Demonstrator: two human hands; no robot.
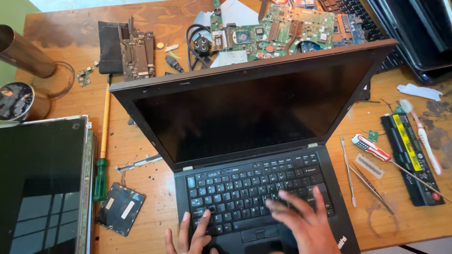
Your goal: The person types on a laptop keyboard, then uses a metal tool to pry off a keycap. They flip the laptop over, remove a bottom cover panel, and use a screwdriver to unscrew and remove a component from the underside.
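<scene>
A worn, stained brown wooden table (141,155) carries green circuit boards (282,30) at the far edge, a loose dark screen panel (42,188) at left, and a black battery bar with a yellow label (408,157) beside a red-and-white-handled screwdriver (372,147) at right. A round metal tin (16,99) at far left holds dark contents I cannot make out. The open black laptop (245,141) sits centre, its screen dark; the left hand (190,237) rests spread-fingered on the lower keys, and the blurred right hand (306,221) lies open, fingers extended, over the keyboard.

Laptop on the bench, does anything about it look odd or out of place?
The laptop has a dark screen while both hands, left hand and right hand, rest on its keyboard. Bare circuit boards lie behind its lid.
</scene>
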